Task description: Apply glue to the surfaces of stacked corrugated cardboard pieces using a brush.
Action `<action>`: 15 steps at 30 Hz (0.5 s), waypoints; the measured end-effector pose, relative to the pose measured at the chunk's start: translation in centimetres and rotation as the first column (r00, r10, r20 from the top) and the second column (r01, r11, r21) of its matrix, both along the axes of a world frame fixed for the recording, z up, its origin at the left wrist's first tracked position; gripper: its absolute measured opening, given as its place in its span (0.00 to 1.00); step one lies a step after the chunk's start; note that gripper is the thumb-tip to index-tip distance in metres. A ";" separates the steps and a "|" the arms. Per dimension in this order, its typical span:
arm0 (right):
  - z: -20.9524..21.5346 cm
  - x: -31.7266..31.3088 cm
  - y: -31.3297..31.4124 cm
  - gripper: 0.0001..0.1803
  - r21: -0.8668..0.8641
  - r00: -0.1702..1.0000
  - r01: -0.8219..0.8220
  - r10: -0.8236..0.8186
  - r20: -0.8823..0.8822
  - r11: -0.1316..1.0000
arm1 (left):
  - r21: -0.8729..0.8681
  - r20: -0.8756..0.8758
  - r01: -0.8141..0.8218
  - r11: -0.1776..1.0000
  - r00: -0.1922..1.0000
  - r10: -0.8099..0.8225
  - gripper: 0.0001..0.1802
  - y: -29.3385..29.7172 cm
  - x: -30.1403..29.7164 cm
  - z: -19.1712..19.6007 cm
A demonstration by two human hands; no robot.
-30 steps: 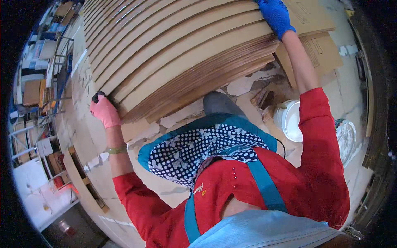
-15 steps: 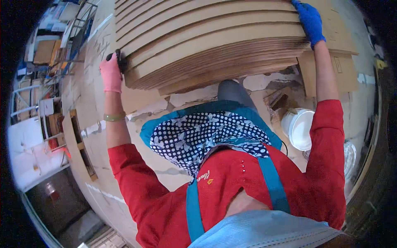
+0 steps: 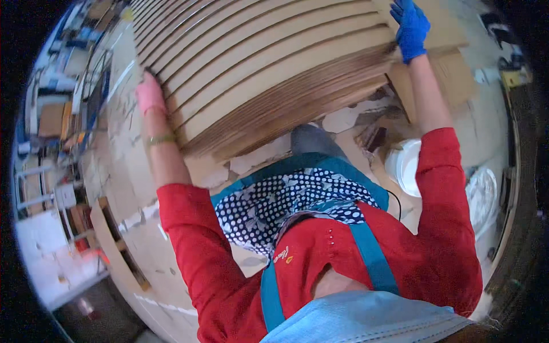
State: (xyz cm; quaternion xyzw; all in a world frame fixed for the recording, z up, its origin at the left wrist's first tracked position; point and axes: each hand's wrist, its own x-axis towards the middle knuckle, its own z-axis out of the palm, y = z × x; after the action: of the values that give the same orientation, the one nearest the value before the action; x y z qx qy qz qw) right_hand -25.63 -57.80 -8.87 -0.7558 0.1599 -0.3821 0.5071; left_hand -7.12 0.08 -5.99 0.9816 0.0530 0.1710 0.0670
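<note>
In the head view, a thick stack of cardboard sheets (image 3: pixel 274 68) fills the upper middle of the frame, its layered edges curving from the upper left toward the right. The left hand (image 3: pixel 150 94), in a pink glove, sits at the left side of the frame, pressed flat against the stack's left edge; its fingers lie along the side of the sheets, and whether they curl under cannot be told. A thin bracelet (image 3: pixel 161 139) circles the wrist just below it. The right hand (image 3: pixel 410 28), in a blue glove, is at the upper right of the frame, laid on the stack's right end with its fingers spread over the top sheets, gripping the corner. Both arms wear red sleeves (image 3: pixel 194 240) and reach up from the lower edge. Below the stack, in the centre, hangs a polka-dot apron (image 3: pixel 286 200) with teal straps. A white bucket (image 3: pixel 403 166) stands at the right, beside the right forearm, on a pale, littered floor (image 3: pixel 123 171). Shelving with boxes (image 3: pixel 51 120) lines the far left of the frame.
</note>
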 end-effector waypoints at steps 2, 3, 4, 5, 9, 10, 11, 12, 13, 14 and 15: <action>-2.9 -3.5 0.1 0.16 0.184 0.965 0.100 -0.140 0.222 0.978 | -0.139 -0.030 -0.077 0.987 0.997 0.074 0.36 0.3 -0.1 -0.2; -4.9 -4.9 0.9 0.18 0.281 0.924 0.111 -0.203 0.324 0.953 | -0.166 -0.014 -0.070 0.984 0.998 0.068 0.37 1.7 0.0 0.1; -7.7 -7.5 2.1 0.16 0.101 0.956 0.128 -0.150 0.253 0.987 | -0.193 -0.005 -0.060 0.979 0.998 0.060 0.38 2.3 0.0 -0.1; -11.4 -11.6 2.8 0.15 -0.088 0.978 0.150 -0.135 0.160 0.985 | -0.196 -0.020 -0.018 0.980 1.000 0.015 0.38 0.4 -0.1 0.0; -24.7 -25.3 9.7 0.11 0.205 0.841 -0.232 0.302 -0.450 0.951 | -0.001 0.055 0.009 1.000 0.998 -0.009 0.35 0.8 0.5 -0.4; -26.7 -28.3 10.9 0.11 0.179 0.736 -0.248 0.305 -0.605 0.952 | 0.067 0.010 0.045 0.997 0.999 -0.046 0.34 1.7 1.2 -0.3; -28.8 -30.1 11.2 0.11 0.196 0.727 -0.210 0.287 -0.624 0.958 | 0.135 -0.037 0.086 0.987 0.996 -0.082 0.32 2.8 1.6 -0.1; -31.4 -32.3 10.7 0.15 0.005 0.502 -0.441 0.251 -0.828 0.897 | 0.053 0.000 0.189 0.981 0.982 -0.190 0.31 1.9 1.9 -0.3; -33.4 -33.9 10.3 0.21 -0.085 0.256 -0.689 0.133 -0.957 0.720 | -0.030 0.049 0.277 0.960 0.960 -0.275 0.30 1.7 1.9 -0.4; -34.7 -34.9 10.4 0.21 -0.062 0.241 -0.681 0.143 -0.960 0.730 | 0.116 0.005 0.240 0.964 0.970 -0.242 0.30 3.8 1.9 0.2; -35.4 -35.8 10.3 0.25 -0.149 0.447 -0.596 0.173 -0.878 0.789 | 0.252 -0.027 0.218 0.943 0.976 -0.218 0.30 4.3 2.1 0.5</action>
State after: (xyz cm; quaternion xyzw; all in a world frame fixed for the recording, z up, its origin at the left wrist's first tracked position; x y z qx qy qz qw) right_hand -61.42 -47.55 -44.23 -0.9514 0.1067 0.1252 0.2602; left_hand -4.98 4.33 -5.49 0.9818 -0.0781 0.1686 -0.0403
